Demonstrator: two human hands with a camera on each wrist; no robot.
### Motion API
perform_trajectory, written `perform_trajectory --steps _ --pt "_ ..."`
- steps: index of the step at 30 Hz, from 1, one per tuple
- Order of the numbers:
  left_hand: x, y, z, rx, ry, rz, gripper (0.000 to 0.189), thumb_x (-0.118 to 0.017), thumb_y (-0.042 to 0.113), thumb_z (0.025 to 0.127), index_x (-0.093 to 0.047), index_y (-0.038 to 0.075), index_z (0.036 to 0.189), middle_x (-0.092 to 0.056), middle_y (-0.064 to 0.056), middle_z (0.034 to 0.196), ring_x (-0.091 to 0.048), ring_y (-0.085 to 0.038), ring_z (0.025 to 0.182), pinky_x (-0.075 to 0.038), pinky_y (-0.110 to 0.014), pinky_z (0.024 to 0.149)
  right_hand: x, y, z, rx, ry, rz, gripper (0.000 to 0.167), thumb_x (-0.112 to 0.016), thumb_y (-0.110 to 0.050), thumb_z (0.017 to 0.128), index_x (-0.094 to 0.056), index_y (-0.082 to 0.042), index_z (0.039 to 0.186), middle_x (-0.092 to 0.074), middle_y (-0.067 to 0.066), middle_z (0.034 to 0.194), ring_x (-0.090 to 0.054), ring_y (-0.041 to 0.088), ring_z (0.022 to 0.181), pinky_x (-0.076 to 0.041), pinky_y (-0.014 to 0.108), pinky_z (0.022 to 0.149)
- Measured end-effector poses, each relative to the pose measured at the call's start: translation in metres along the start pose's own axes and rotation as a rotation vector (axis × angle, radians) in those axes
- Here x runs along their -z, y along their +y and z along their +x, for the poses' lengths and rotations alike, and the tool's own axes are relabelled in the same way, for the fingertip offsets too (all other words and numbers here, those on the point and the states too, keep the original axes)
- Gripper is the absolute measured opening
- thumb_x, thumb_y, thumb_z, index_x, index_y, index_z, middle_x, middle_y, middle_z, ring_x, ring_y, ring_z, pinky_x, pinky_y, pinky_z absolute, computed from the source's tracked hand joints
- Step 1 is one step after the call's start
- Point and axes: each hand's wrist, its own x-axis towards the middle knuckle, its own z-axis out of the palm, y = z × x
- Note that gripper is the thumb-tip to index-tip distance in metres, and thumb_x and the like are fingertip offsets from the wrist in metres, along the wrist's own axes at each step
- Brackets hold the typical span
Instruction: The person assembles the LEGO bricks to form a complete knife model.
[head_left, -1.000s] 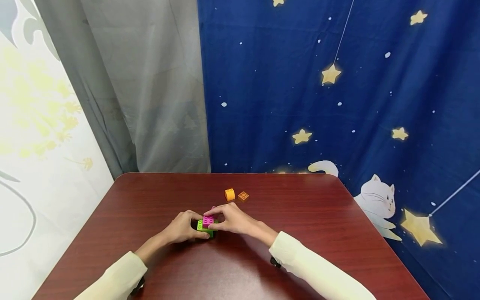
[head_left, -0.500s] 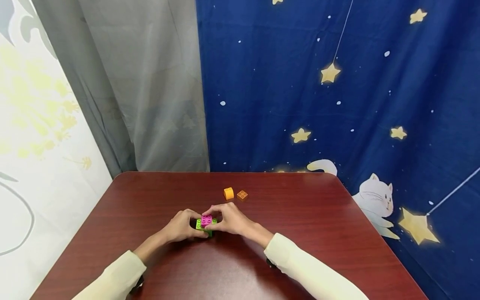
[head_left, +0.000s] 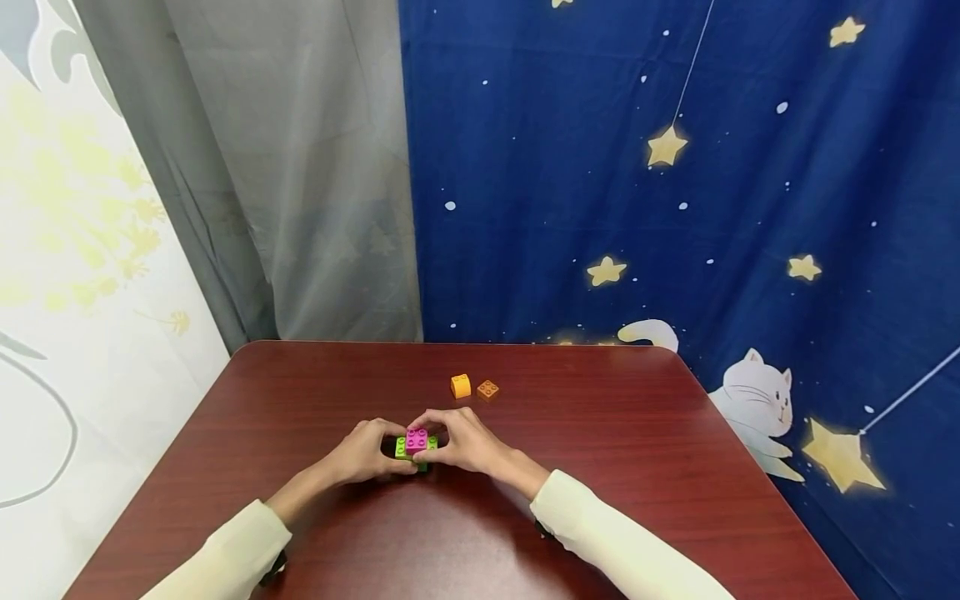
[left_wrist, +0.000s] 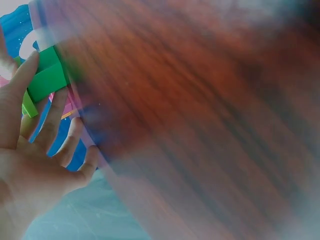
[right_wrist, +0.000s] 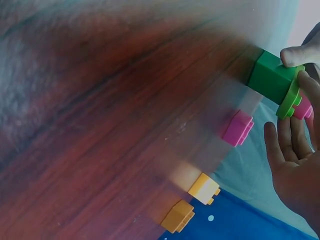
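A toy building brick stack stands between both hands at the middle of the table. It has a dark green block (right_wrist: 272, 77) below, a light green plate (head_left: 402, 447) above it and a pink brick (head_left: 416, 440) on top. My left hand (head_left: 363, 452) grips the green part from the left, thumb at the near side. With thumb and fingers, my right hand (head_left: 463, 439) pinches the pink brick from the right. Studs of the light green plate show on both sides of that brick. Whether the pink brick is fully pressed down cannot be told.
Behind the stack, a yellow curved brick (head_left: 461, 386) and an orange brick (head_left: 487, 390) lie on the red-brown table (head_left: 600, 433). A second pink brick (right_wrist: 238, 128) lies on the table too; the right hand hides it in the head view.
Both hands stay almost in place on the stack. The right hand and pink brick have shifted slightly, and the second pink brick has slipped from sight behind that hand in the head view.
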Motion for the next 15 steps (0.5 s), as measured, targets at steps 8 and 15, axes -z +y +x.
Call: perform_trajectory --steps 8,15 --pt "0.007 0.007 -0.007 -0.002 0.039 -0.009 0.045 -0.085 0.039 0.087 -0.074 0.011 0.120 -0.075 0.003 0.112 -0.070 -0.016 0.105 -0.057 -0.046 0.090 0.001 -0.001 0.000 -0.041 0.036 0.006 0.060 -0.092 -0.025 0.081 -0.057 -0.016 0.130 -0.079 -0.002 0.104 -0.070 0.002 0.094 -0.056 0.026 0.082" --pt "0.007 0.013 -0.008 0.006 0.084 -0.104 0.044 -0.084 0.039 0.089 -0.073 0.012 0.123 -0.076 0.000 0.110 -0.071 -0.020 0.101 -0.057 -0.050 0.090 -0.002 -0.001 0.001 -0.076 0.027 0.022 0.061 -0.092 -0.025 0.081 -0.057 -0.011 0.128 -0.079 -0.002 0.102 -0.071 0.001 0.095 -0.058 0.028 0.085"
